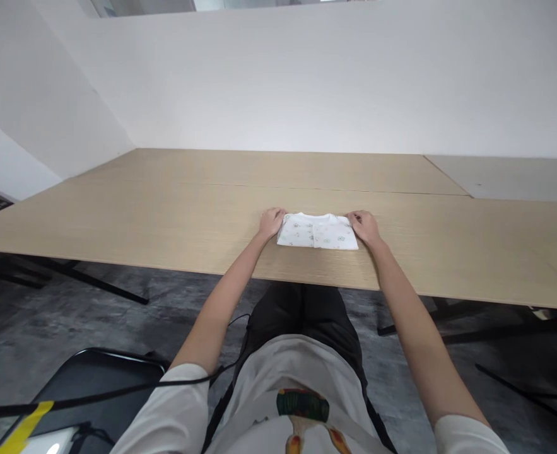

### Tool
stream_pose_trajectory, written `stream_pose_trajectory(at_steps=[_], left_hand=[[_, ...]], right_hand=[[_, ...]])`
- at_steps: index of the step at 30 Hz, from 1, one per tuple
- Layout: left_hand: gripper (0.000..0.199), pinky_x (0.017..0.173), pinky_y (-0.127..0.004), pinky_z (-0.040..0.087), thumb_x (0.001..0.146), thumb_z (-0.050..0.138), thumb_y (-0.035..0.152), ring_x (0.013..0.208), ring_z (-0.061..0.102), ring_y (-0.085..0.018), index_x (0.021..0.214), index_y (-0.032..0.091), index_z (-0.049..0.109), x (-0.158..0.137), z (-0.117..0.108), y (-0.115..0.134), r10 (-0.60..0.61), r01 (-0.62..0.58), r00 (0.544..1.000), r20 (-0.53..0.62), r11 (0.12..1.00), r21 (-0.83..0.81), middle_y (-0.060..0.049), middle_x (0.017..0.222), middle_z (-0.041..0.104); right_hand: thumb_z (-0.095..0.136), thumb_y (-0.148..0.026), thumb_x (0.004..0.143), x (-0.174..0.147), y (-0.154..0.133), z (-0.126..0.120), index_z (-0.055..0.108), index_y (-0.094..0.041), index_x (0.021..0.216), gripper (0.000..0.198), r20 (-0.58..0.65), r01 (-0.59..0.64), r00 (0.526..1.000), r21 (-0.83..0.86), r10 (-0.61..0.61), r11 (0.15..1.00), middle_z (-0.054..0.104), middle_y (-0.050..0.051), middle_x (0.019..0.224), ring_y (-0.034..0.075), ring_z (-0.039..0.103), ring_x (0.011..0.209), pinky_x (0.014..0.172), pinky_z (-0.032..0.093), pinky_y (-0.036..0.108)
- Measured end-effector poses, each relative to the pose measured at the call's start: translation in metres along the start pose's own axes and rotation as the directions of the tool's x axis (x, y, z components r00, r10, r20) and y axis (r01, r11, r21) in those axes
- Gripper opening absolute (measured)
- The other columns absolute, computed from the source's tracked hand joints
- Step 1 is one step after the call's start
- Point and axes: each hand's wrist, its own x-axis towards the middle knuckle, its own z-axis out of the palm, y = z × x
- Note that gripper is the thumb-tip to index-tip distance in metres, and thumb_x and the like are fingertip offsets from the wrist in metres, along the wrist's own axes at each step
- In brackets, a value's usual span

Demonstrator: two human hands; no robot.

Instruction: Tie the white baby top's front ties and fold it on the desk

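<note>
A small white shirt (pixel 319 231) with a faint scattered print lies folded into a flat, wide strip on the wooden table (pixel 202 217). Its curved neckline runs along the far edge, and a line goes down its middle. My left hand (pixel 272 222) is at the far left corner of the cloth, fingers closed on the edge. At the opposite corner, my right hand (pixel 364 226) pinches the edge with its fingers curled. Both fingertips are partly hidden, and the cloth rests on the tabletop.
A white wall (pixel 306 82) rises behind the table, and a grey panel (pixel 524 178) adjoins at the far right. Below left stands a black chair (pixel 103 372) with a white device (pixel 51 441) on it. A black cable (pixel 117 394) crosses beside my left arm.
</note>
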Motion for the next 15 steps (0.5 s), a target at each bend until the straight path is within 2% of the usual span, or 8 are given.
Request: stream_pose_trajectory(at_steps=[10,12,15], left_hand=[[0.045,0.081,-0.031,0.044,0.093,0.03,0.034,0.088,0.062,-0.019,0.091,0.017,0.072,-0.002,-0.0011,0.0013,-0.017,0.016,1.0,0.022,1.0,0.008,-0.007,0.096,0.072],[0.044,0.081,-0.031,0.045,0.092,0.033,0.036,0.088,0.062,-0.02,0.089,0.016,0.072,-0.0024,-0.002,0.0015,-0.012,0.012,0.999,0.03,1.0,-0.005,-0.008,0.094,0.072],[0.032,0.084,-0.033,0.046,0.086,0.046,0.038,0.092,0.061,-0.021,0.089,0.018,0.072,-0.0032,-0.0022,0.0013,-0.008,0.01,0.999,0.053,0.999,-0.034,-0.008,0.095,0.071]], right_hand=[[0.051,-0.029,0.08,-0.0007,0.0025,0.0005,0.073,-0.013,0.089,0.028,0.024,0.034,0.999,0.008,-0.035,0.999,0.07,0.012,0.093,0.024,0.06,0.09,0.087,0.043,0.037],[0.053,-0.029,0.079,-0.0006,0.0028,-0.0002,0.073,-0.014,0.088,0.027,0.025,0.033,0.999,0.023,-0.034,0.999,0.07,0.012,0.093,0.024,0.06,0.09,0.087,0.044,0.038],[0.055,-0.029,0.077,-0.0008,0.0004,-0.0015,0.072,-0.015,0.084,0.023,0.038,0.01,0.999,0.068,-0.013,0.998,0.07,0.012,0.093,0.024,0.06,0.092,0.088,0.044,0.039]])
